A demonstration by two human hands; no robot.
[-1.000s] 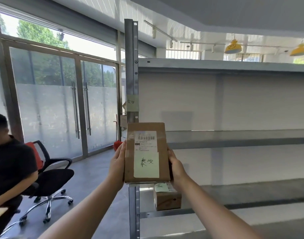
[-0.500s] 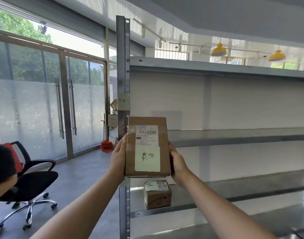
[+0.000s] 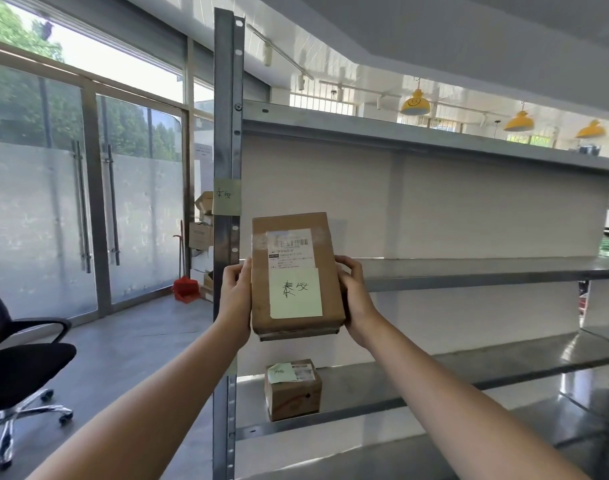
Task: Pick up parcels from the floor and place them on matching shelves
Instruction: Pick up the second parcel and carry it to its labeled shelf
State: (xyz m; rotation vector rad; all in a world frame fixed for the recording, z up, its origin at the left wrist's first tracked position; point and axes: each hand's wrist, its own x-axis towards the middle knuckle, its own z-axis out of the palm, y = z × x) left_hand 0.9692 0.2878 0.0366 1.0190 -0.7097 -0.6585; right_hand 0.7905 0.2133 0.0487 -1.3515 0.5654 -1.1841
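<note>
Indoors, left hand point(image 3: 235, 299) and right hand point(image 3: 354, 299), fingers point(image 3: 347, 268) around parcel point(image 3: 294, 271), before metal shelf point(image 3: 469, 271); glass doors point(image 3: 140, 220) leftward.

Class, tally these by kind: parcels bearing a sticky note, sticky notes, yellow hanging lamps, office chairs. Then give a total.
Parcels bearing a note: 2, held parcel, small parcel
Sticky notes: 3, post note, held parcel's note, small parcel's note
Yellow lamps: 3
Office chairs: 1
Total: 9
</note>
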